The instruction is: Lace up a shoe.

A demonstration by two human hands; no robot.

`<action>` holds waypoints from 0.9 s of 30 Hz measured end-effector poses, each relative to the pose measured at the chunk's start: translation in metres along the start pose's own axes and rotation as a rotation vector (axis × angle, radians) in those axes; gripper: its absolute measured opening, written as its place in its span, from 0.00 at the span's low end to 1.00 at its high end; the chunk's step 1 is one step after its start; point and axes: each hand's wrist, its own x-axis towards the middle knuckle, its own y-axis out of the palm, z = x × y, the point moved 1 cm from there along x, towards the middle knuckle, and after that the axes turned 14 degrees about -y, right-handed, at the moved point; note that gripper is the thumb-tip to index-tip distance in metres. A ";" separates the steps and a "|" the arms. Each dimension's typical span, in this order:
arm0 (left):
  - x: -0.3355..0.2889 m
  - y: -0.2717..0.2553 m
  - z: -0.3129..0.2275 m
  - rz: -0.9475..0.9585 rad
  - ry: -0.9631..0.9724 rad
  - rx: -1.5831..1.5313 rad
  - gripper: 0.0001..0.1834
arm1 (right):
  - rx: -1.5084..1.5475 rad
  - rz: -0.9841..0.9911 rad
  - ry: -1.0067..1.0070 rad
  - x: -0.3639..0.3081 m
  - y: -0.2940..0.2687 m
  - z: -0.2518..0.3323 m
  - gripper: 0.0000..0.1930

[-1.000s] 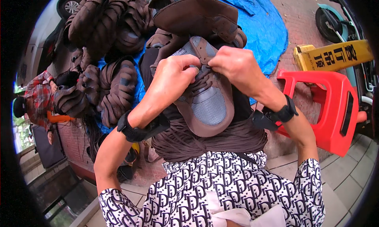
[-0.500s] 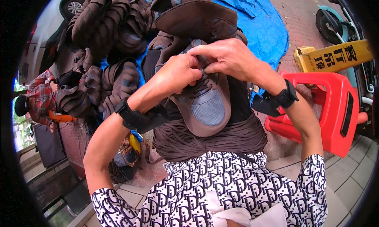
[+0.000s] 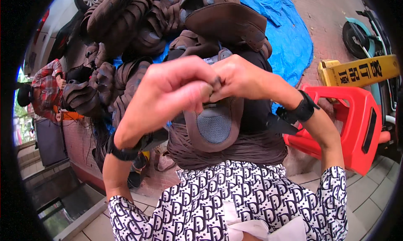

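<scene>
A brown shoe upper (image 3: 215,125) with a grey-blue mesh toe lies across my lap, toe toward me. Over its lacing, both hands meet with fingers bent. My left hand (image 3: 168,90) is raised and partly smeared by motion, its thumb and fingers pinched at a bit of dark shoelace (image 3: 216,82). Touching it there, my right hand (image 3: 241,77) has its fingers curled in on the same lace. Most of the lace and the eyelets are hidden beneath the hands. A thick bundle of brown laces (image 3: 264,146) rests across my lap under the toe.
More brown shoe uppers (image 3: 228,20) lie just beyond my hands, and stacked ones (image 3: 113,23) fill the far left. Under them spreads a blue tarp (image 3: 291,39). A red plastic stool (image 3: 361,127) and yellow sign (image 3: 361,71) stand right. A person in plaid (image 3: 46,88) is far left.
My left hand has lifted and turned over toward the right hand, covering more of the lacing. The shoe upper's toe has shifted slightly toward me. My right hand's fingers have curled in.
</scene>
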 end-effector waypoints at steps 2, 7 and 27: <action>0.002 -0.018 0.015 0.030 0.057 -0.018 0.03 | 0.494 0.004 0.309 0.003 -0.011 -0.005 0.21; -0.020 0.008 0.038 0.071 0.442 0.386 0.07 | 0.061 0.019 0.135 0.027 -0.007 -0.013 0.18; -0.045 -0.027 0.119 -0.024 -0.010 -0.356 0.04 | -1.206 0.032 -0.333 0.010 -0.027 -0.006 0.03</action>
